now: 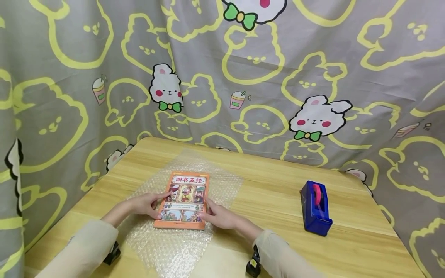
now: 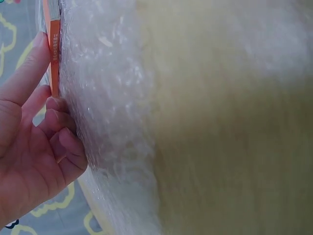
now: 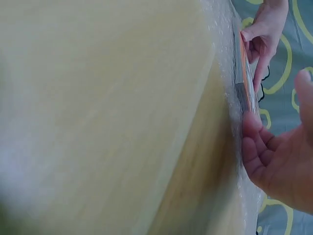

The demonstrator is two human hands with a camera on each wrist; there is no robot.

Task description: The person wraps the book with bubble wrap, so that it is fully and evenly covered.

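An orange book (image 1: 187, 208) with comic-style pictures and Chinese characters on its cover lies face up on a sheet of bubble wrap (image 1: 174, 255). My left hand (image 1: 146, 204) holds its left edge, with the thumb and a finger reaching onto the cover. In the left wrist view, curled fingers (image 2: 61, 120) of that hand meet the book's spine (image 2: 55, 54). My right hand (image 1: 222, 216) grips the opposite edge. From the right wrist, its fingers (image 3: 253, 142) bend against the page side of the book (image 3: 239, 73); how firmly they press cannot be seen.
A blue tape dispenser (image 1: 316, 216) with a pink-cored roll stands on the right of the wooden table (image 1: 271, 193). A patterned grey curtain (image 1: 208, 58) hangs behind the table and along its sides. Dark wrist devices (image 1: 253, 264) sit under both sleeves.
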